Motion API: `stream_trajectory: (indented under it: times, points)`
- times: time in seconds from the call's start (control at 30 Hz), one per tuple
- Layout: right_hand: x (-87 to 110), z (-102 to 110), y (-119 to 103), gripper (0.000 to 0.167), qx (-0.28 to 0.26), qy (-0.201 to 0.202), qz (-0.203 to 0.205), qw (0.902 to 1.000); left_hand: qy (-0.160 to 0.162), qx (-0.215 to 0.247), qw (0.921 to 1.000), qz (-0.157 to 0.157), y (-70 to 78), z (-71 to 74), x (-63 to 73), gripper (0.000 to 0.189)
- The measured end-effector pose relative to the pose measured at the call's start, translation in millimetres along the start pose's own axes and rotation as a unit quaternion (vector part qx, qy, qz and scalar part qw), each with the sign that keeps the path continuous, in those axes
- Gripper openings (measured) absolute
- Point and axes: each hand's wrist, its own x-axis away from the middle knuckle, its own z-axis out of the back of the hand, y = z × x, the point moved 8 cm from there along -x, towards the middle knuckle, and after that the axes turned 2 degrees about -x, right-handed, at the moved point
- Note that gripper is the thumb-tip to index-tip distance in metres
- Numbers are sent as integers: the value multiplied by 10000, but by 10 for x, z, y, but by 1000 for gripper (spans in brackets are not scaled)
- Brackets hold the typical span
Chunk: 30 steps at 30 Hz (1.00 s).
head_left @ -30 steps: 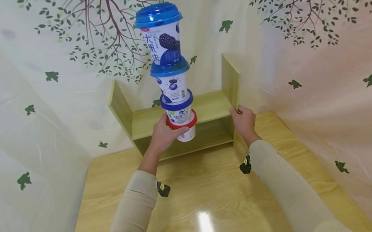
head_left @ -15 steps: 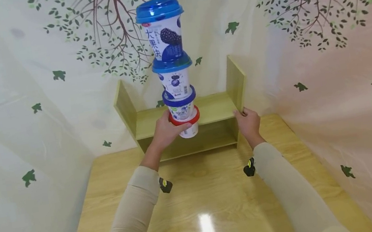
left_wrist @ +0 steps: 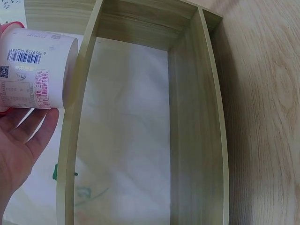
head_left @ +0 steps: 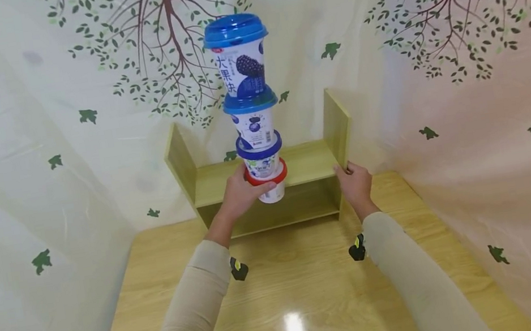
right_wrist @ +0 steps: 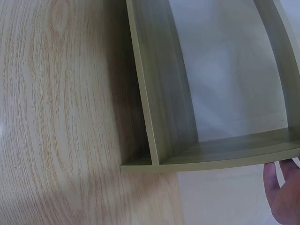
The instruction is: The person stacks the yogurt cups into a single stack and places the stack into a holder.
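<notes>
Several plastic yogurt cups stand end on end in one tall column before the shelf. On top is a blue-lidded cup (head_left: 240, 57) with a blackberry picture. Below it come another blue-lidded cup (head_left: 254, 121), a cup with a dark blue rim (head_left: 262, 160), and the lowest cup (left_wrist: 35, 68), red-rimmed with a barcode. My left hand (head_left: 241, 195) grips this lowest cup, thumb across its front; its base overlaps the upper board's front edge in the head view. At the right, my right hand (head_left: 356, 181) pinches the side panel (head_left: 337, 126) of the small wooden shelf (head_left: 279, 223).
The shelf stands at the back of a wood-grain table (head_left: 285, 294), its upper board (head_left: 308, 162) between two raised side panels. Behind hangs a pale curtain (head_left: 347, 21) printed with trees and leaves. More cloth encloses both sides.
The head view has shifted slightly, moving the whole scene in the frame. Both hands keep their grips, and the cup column stays stacked in nearly the same place before the shelf.
</notes>
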Motion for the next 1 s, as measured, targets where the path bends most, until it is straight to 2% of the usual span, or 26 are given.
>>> stream_trajectory:
  times: [0.27,0.57,0.77,0.8,1.0]
  points:
    - [-23,-28,-29,29,-52,-84,18,9999,-45,-123,9999,31,-14,7,-102,83]
    - [-45,-11,-16,31,-68,-92,-8,9999,-225,-8,9997,-77,20,-21,-190,80]
    - [-5,-4,5,31,-38,-121,-47,9999,-295,93,9995,-73,-10,-42,-196,76]
    - [1,-4,7,31,-37,-117,-35,9999,-314,90,9995,-33,20,-42,-182,75]
    - [14,-4,25,31,-116,-90,5,9999,-223,180,9996,-55,-34,-66,-201,76]
